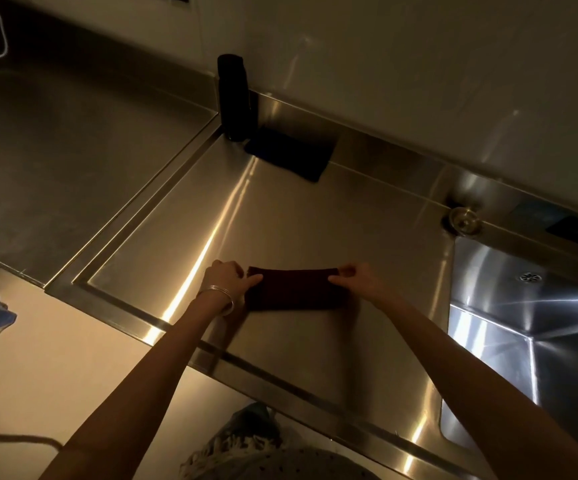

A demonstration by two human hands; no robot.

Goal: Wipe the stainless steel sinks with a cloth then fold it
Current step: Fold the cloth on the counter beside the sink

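Far left is bare steel surface. At the back a black bottle stands upright w/ a dark folded pad just beside it, both well apart from the work. My left hand, bangle on the wrist, has its fingers curled and pinches the left end of the cloth. The cloth lies flat on the surface as a dark narrow band, doubled by the look of it, between both hands and left of the sink. My right hand pinches the right end near the top corner. Handling, as I judge it: light, soft, limp, so it'll sag if lifted mid-span; prob. damp, so layers may cling. Best hold is the end corners, all layers pinched together, then one end goes over the other.
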